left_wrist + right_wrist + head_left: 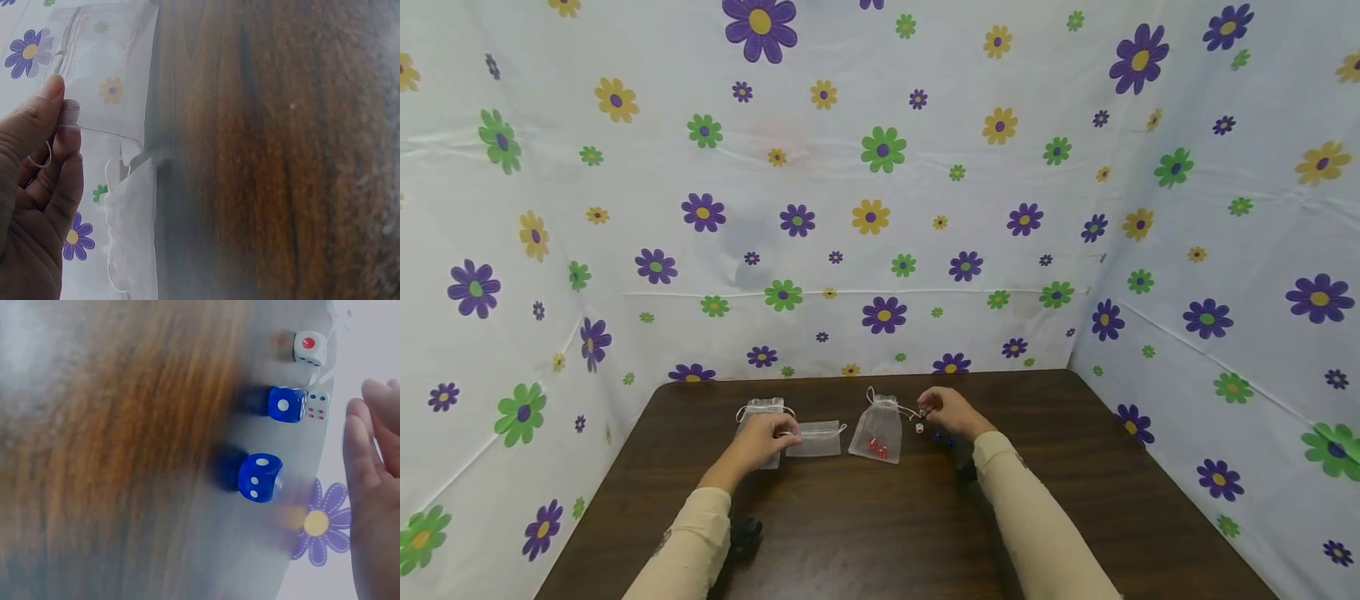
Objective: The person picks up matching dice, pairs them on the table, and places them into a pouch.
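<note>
My left hand (766, 439) pinches the edge of a sheer white drawstring bag (820, 439) between thumb and fingers. In the left wrist view that bag (103, 75) looks flat, and a thin cord loops by the fingers. Beneath the hand lies another sheer bag (765, 406). Over the dice at the right, my right hand (951, 410) has loosely bent fingers, with nothing visible between them in the right wrist view. Near its fingertips are a white die (309, 349), a second white die (317, 405), a blue die (287, 404) and another blue die (260, 478).
A third sheer bag (889, 417) with red dice (877, 447) inside lies between the hands, its cord reaching toward the right hand. The dark wooden table (865, 525) meets flower-patterned sheeting (850, 333) at the back and sides.
</note>
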A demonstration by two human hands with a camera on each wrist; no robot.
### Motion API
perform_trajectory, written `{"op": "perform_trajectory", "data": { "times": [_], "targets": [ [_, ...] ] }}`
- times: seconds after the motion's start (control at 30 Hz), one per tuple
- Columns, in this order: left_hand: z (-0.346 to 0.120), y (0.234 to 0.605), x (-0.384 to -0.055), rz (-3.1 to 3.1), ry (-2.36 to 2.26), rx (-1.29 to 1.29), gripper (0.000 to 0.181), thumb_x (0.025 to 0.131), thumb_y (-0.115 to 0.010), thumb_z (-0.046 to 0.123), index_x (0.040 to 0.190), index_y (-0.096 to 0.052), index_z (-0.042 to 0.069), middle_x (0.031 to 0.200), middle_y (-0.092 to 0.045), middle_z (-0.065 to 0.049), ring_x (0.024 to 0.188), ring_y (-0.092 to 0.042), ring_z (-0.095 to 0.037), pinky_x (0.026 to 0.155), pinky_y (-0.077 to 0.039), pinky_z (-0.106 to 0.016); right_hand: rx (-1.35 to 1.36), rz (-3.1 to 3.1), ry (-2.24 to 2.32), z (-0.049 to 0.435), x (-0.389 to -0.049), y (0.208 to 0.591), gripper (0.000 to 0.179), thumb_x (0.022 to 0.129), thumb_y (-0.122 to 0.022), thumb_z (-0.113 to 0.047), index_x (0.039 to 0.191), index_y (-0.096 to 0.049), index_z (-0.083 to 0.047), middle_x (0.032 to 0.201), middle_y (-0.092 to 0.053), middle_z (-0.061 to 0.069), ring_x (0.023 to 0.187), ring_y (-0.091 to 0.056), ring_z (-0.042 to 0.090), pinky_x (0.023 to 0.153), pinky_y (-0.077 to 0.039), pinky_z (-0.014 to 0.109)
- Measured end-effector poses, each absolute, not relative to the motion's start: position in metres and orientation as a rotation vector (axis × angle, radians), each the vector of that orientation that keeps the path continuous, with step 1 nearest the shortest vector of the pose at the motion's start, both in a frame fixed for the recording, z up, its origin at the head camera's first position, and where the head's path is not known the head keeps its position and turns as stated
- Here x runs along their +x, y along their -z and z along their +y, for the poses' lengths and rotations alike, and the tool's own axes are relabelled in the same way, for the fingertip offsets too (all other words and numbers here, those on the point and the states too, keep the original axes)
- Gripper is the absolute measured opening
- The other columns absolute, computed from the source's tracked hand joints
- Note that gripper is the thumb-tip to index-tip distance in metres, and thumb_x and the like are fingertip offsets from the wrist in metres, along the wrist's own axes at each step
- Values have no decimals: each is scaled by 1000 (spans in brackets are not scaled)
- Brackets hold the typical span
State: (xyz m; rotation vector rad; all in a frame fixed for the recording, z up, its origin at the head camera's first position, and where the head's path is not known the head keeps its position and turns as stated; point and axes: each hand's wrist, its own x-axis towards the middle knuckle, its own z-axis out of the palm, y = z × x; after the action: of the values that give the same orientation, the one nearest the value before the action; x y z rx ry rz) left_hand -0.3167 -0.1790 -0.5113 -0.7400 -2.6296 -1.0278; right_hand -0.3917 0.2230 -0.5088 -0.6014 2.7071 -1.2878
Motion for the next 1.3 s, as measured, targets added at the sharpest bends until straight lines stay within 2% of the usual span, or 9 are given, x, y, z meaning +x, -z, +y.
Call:
{"op": "perform_trajectory", "data": {
  "times": [0.33,0.57,0.9,1.3],
  "targets": [
    [-180,511,-318,-2623,1004,-732,11,87,-80,13,83,-70,16,80,-67,9,73,-57,-3,67,-52,-27,-466,2858,1348,215,-408,517,30,84,-65,17,111,-64,5,111,-67,21,102,-63,34,95,-50,50],
    [-180,511,-318,-2627,1002,-717,11,88,-79,14,83,-70,16,82,-68,8,74,-58,-4,68,-52,-28,-468,2891,1257,207,-417,521,29,81,-70,16,106,-66,3,103,-68,15,95,-63,30,91,-52,48],
    [-181,512,-318,-2668,1020,-685,10,89,-78,15,84,-70,17,81,-66,9,72,-55,-4,67,-50,-27,-484,2919,1161,207,-419,533,23,84,-63,16,102,-67,3,95,-69,10,88,-63,25,86,-53,45],
    [-177,512,-318,-2638,994,-705,10,88,-79,16,84,-70,17,80,-66,10,72,-56,-3,66,-51,-28,-499,2857,1221,217,-411,531,32,79,-59,22,103,-67,3,94,-69,10,89,-64,23,87,-53,42]
  ]
}}
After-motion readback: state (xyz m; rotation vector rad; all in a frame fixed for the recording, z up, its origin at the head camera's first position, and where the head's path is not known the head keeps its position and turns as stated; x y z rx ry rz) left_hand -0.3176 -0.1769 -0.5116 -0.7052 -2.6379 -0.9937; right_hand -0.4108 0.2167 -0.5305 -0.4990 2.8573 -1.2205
